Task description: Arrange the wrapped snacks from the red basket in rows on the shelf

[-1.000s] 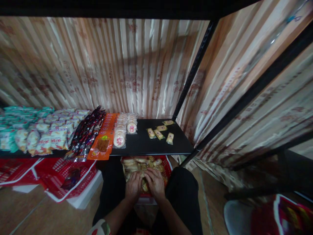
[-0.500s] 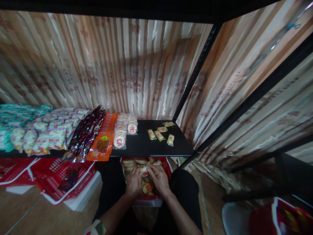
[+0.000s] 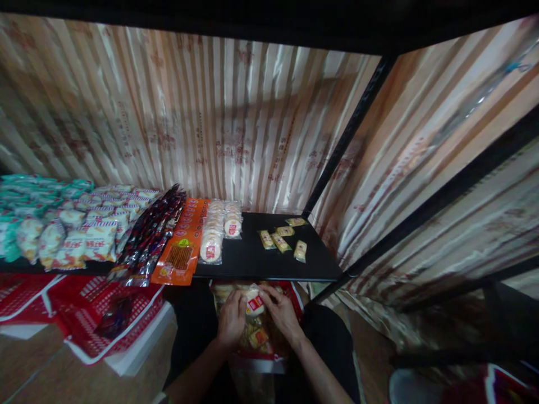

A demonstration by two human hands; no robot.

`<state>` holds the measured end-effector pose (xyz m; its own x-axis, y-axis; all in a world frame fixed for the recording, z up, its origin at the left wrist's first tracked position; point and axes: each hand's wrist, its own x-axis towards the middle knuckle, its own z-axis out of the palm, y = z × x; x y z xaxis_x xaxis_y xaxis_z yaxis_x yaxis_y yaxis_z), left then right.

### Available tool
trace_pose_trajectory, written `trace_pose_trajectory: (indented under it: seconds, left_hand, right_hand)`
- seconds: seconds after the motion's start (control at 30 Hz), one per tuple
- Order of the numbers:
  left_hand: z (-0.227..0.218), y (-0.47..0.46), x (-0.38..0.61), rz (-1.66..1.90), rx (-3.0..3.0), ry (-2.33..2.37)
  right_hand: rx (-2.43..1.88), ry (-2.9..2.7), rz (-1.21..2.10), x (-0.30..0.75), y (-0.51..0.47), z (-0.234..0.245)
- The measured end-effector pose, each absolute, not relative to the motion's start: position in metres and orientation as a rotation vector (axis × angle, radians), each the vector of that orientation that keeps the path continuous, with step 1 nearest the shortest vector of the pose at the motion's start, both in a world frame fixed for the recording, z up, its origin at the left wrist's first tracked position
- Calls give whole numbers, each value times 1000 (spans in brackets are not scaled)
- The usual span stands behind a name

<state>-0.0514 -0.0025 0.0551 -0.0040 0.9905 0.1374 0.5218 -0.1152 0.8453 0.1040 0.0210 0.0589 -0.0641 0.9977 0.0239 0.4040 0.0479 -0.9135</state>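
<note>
My left hand (image 3: 231, 320) and my right hand (image 3: 283, 314) are closed on a stack of round clear-wrapped cakes with red labels (image 3: 254, 301), held just above a red basket (image 3: 296, 293) of snack packs between my knees. The stack sits right below the front edge of a black shelf (image 3: 252, 259). On the shelf, two rows of the same round cakes (image 3: 211, 241) lie next to several small yellow snack packets (image 3: 281, 241).
Left along the shelf lie orange packets (image 3: 182, 244), dark red packets (image 3: 152, 233), white snack bags (image 3: 90, 233) and teal bags (image 3: 21, 205). Red baskets (image 3: 105, 314) stand on the floor at left. A striped curtain (image 3: 236, 123) backs the shelf; black frame posts (image 3: 353, 132) rise at right.
Both hands have risen out of the red basket with the stack of round cakes, moving up toward the shelf's front edge. The view has shifted slightly.
</note>
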Motion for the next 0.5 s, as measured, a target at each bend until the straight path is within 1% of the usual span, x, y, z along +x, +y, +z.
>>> trace_pose_trajectory:
  seconds: [0.17,0.33,0.5]
  left_hand:
    - [59,6,-60,996,1656,1566]
    - [61,14,-66,1036,1599,1557]
    - [56,22,-67,1072,1427,1462]
  right_hand:
    - [-1483,-1612,1006,102,26,73]
    - [-1454,-1712,1021,95,25,93]
    - [-1517,-1564,962,91,25,85]
